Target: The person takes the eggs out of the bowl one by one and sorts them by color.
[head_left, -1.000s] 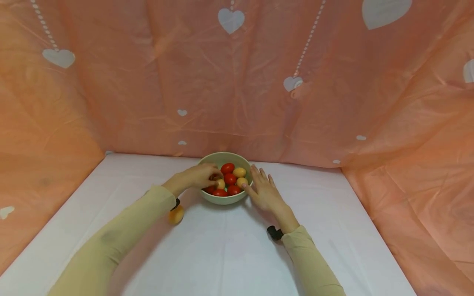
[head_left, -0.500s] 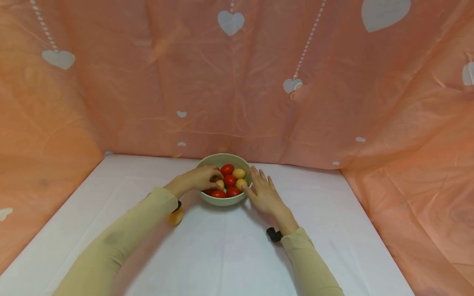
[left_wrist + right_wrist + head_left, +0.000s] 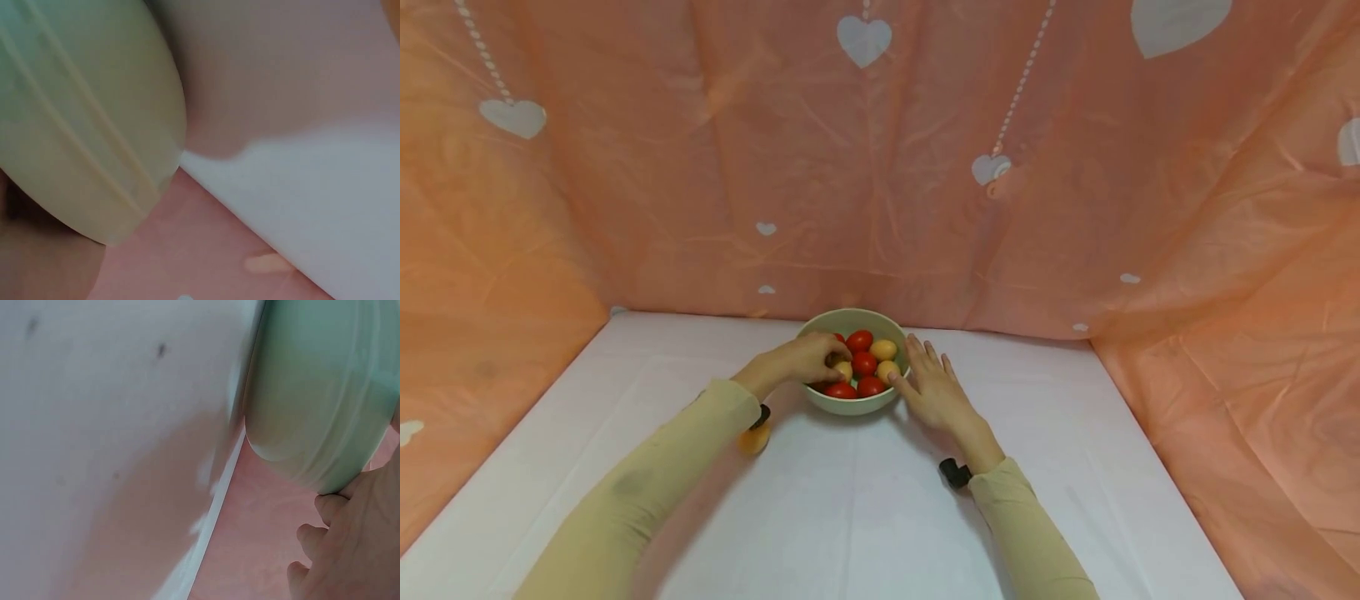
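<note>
A pale green bowl holds several glossy red egg-shaped pieces and several yellow ones. My left hand reaches over the bowl's left rim, its fingers and thumb curled round a yellow egg-shaped piece that they partly cover. On the right, my right hand lies along the outside of the bowl with its fingers straight. The right wrist view shows those fingers at the green bowl's wall. In the left wrist view the bowl's side hides most of the left hand.
Another yellow egg-shaped piece lies on the white tabletop, partly behind the left wrist. A pink-orange cloth with white hearts hangs right behind the bowl and along both sides.
Both hands stay almost where they were. The left wrist shifts very slightly, and the yellow egg-shaped piece stays between the left fingers and thumb inside the bowl.
</note>
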{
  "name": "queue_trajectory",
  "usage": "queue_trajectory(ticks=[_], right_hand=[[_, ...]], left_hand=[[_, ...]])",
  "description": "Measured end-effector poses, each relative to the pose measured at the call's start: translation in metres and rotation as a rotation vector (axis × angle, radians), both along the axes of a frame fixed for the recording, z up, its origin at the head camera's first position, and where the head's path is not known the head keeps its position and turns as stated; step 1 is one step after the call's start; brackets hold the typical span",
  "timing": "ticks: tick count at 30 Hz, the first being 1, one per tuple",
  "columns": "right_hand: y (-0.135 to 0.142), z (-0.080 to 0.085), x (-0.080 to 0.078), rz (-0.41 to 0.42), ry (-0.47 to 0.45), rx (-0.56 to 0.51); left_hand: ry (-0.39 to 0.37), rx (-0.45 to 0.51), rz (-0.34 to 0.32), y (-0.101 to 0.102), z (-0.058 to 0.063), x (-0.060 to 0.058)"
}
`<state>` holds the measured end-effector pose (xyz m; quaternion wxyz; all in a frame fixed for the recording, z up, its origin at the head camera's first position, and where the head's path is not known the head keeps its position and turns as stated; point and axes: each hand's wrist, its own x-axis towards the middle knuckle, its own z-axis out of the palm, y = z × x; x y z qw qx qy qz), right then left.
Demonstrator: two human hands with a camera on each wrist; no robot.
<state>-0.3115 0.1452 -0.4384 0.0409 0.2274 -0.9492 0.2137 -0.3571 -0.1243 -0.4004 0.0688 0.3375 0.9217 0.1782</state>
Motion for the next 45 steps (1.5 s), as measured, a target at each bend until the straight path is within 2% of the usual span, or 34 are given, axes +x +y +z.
queue_trajectory(ticks=[6,13,21,28,39,45], right_hand=[[-0.001,0.0,0.001,0.0,0.003,0.003],[0.0,0.001,0.002,-0.002,0.014,0.006],[0.001,0.001,0.001,0.0,-0.002,0.01],[0.001,0.001,0.002,-0.002,0.001,0.01],[0.0,0.0,0.0,-0.004,0.0,0.01],[0.0,0.001,0.001,-0.005,0.003,0.003]], left_hand=[[-0.009,0.0,0.01,-0.001,-0.001,0.002],[0.016,0.03,0.003,-0.003,-0.003,0.002],[0.06,0.09,-0.033,-0.005,0.002,0.005],[0.06,0.126,-0.031,-0.007,0.008,0.009],[0.087,0.193,-0.017,-0.017,0.021,0.027],[0.109,0.241,-0.035,-0.027,0.026,0.041]])
